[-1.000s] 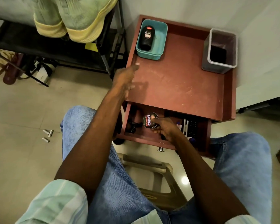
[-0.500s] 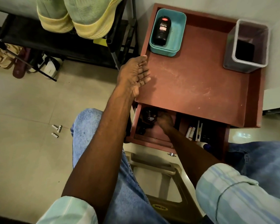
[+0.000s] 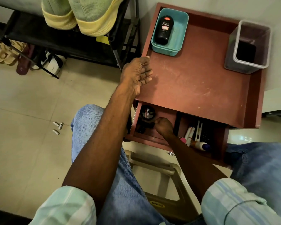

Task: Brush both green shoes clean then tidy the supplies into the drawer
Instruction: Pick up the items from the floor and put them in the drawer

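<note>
We see pale green mesh shoes (image 3: 81, 12) with yellow soles, a reddish-brown table (image 3: 193, 78), a teal tray (image 3: 182, 30) holding a black bottle (image 3: 164, 30), blue jeans (image 3: 91, 127), and pale striped sleeves (image 3: 234, 203). The tin (image 3: 147, 112) in the drawer (image 3: 152, 137) looks black, perhaps.

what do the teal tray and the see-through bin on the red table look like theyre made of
Teal tray: looks like moulded plastic, with an even matte colour, rounded corners and a stepped rim. Clear bin: probably translucent plastic, as the table shows dimly through its cloudy walls. Neither can be settled by look alone.
</note>
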